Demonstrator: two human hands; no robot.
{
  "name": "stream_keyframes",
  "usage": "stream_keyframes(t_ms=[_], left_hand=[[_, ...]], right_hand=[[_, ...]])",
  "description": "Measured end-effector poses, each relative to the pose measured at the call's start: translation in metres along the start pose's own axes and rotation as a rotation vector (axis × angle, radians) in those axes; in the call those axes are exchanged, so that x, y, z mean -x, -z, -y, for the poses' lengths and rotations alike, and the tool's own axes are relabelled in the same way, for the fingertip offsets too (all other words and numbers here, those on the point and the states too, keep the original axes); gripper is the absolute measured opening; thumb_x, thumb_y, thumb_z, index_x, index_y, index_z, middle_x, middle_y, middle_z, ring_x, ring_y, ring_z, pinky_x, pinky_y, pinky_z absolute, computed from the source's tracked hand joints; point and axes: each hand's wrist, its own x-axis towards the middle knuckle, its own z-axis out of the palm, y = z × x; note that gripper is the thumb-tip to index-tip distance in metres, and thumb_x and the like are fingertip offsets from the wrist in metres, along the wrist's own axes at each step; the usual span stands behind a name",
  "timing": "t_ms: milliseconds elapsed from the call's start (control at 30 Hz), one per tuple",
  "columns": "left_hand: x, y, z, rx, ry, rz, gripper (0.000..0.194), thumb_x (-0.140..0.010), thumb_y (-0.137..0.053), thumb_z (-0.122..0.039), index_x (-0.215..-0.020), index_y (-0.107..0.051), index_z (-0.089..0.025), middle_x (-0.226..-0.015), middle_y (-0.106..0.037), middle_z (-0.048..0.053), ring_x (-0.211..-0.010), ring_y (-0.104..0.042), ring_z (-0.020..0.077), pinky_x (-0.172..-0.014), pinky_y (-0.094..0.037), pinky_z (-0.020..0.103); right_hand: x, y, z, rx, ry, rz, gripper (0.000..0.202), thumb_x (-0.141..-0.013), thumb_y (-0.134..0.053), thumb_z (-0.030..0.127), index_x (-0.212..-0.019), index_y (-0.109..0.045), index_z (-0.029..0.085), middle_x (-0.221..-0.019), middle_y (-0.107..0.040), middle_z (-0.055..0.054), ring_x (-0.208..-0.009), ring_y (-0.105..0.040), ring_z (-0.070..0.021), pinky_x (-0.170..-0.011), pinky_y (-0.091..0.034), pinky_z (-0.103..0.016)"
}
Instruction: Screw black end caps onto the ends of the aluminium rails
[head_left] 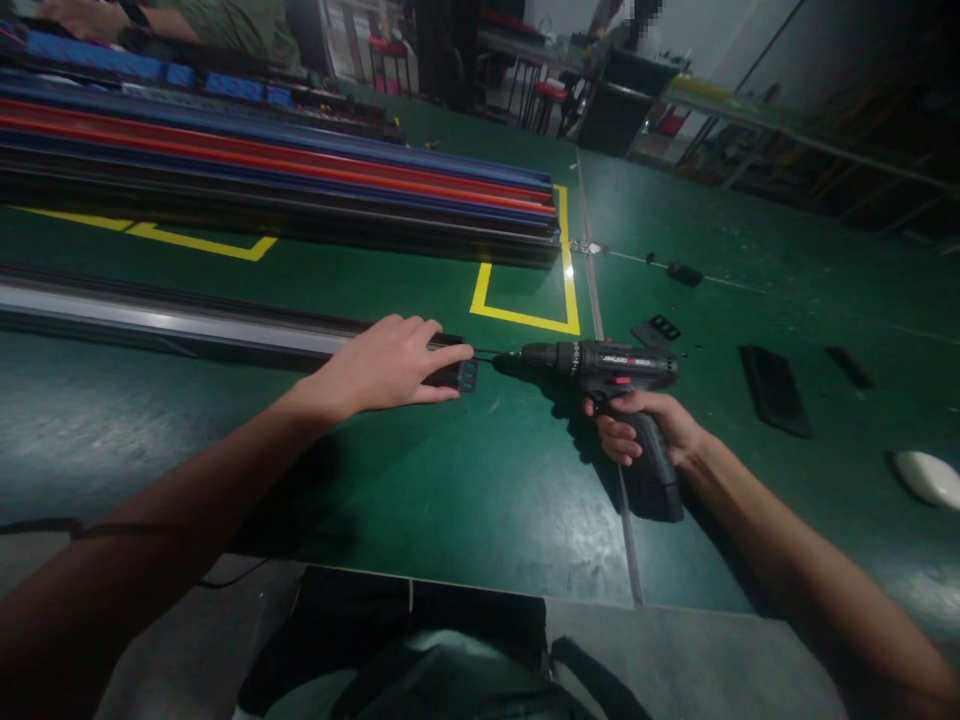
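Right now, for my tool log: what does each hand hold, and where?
Right hand grips the cordless drill by its handle. Left hand presses on the rail end.

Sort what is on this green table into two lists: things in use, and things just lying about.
In use: drill in right hand; long rail and its end bracket under left hand.

Lying about: stacked coloured rails, flat black plates, small bracket, white object.
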Motion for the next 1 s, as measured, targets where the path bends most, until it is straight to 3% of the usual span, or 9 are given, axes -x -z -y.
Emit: stream_keyframes(t_ms=[367, 567, 1000], left_hand=[[0.0002, -0.0008, -0.0005, 0.013, 0.031, 0.009, 0.064, -0.103, -0.044, -0.063, -0.154, -0.046, -0.026, -0.127, -0.063, 0.018, -0.107, -0.062, 0.0314, -0.084, -0.045, 0.039], [0.0011, -0.0011, -0.0024, 0.023, 0.072, -0.006, 0.076, -0.102, -0.045, -0.065, -0.156, -0.038, -0.012, -0.125, -0.066, 0.019, -0.104, -0.064, 0.03, -0.086, -0.045, 0.039], [0.0009, -0.0009, -0.0029, 0.048, 0.112, -0.011, 0.081, -0.099, -0.047, -0.07, -0.152, -0.044, -0.009, -0.124, -0.069, 0.021, -0.104, -0.066, 0.0309, -0.088, -0.045, 0.039]], right_hand=[[0.0016, 0.0, -0.0011, -0.019, -0.009, -0.002, 0.024, -0.091, -0.066, 0.028, -0.107, -0.07, 0.01, -0.06, -0.056, 0.003, -0.047, -0.051, -0.0103, -0.051, -0.053, -0.026], [0.0023, -0.0005, -0.0019, -0.036, -0.01, -0.014, 0.024, -0.089, -0.067, 0.027, -0.106, -0.068, 0.01, -0.06, -0.055, 0.003, -0.048, -0.049, -0.0095, -0.051, -0.053, -0.025], [0.0038, -0.0006, -0.0028, -0.059, -0.033, -0.01, 0.022, -0.089, -0.068, 0.027, -0.104, -0.069, 0.011, -0.06, -0.054, 0.005, -0.047, -0.049, -0.0088, -0.051, -0.054, -0.025]])
